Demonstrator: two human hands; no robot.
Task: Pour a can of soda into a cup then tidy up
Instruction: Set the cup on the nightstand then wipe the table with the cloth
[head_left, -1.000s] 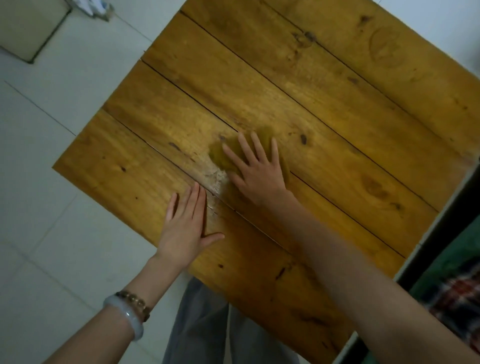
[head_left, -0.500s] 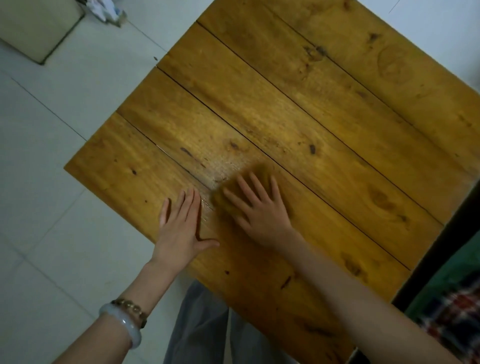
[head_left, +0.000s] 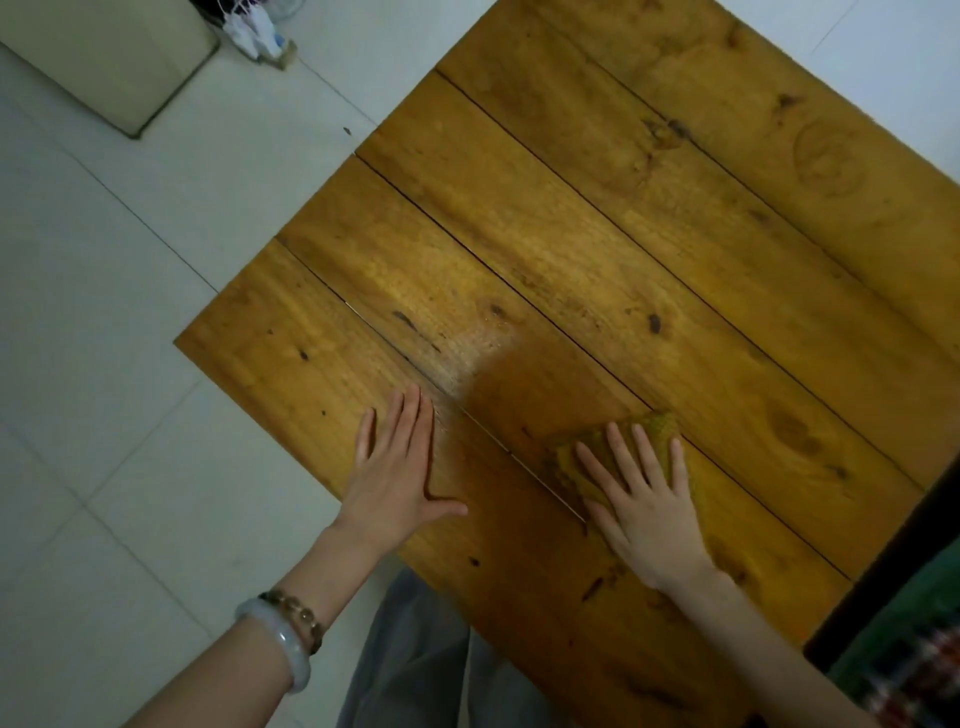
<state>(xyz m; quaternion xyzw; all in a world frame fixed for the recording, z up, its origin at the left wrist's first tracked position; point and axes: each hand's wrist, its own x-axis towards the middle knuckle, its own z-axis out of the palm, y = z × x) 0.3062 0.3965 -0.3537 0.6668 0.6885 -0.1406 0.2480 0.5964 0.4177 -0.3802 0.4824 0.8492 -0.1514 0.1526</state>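
Tidying: right hand (head_left: 644, 509), grip spread flat on the yellow cloth (head_left: 660, 426), left hand (head_left: 395, 467) flat alongside, fingers straight; wiping may drive moisture into the counter (head_left: 623, 234) seams.

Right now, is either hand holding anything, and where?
Nothing gripped: right hand presses flat on top of the cloth; left hand rests on the table.

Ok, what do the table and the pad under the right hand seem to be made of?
Table: wood planks, amber stain with a slight sheen; grain, knots and seams show. Pad: yellow-green, nubbly surface, probably sponge or woven cloth; too blurred to tell which.
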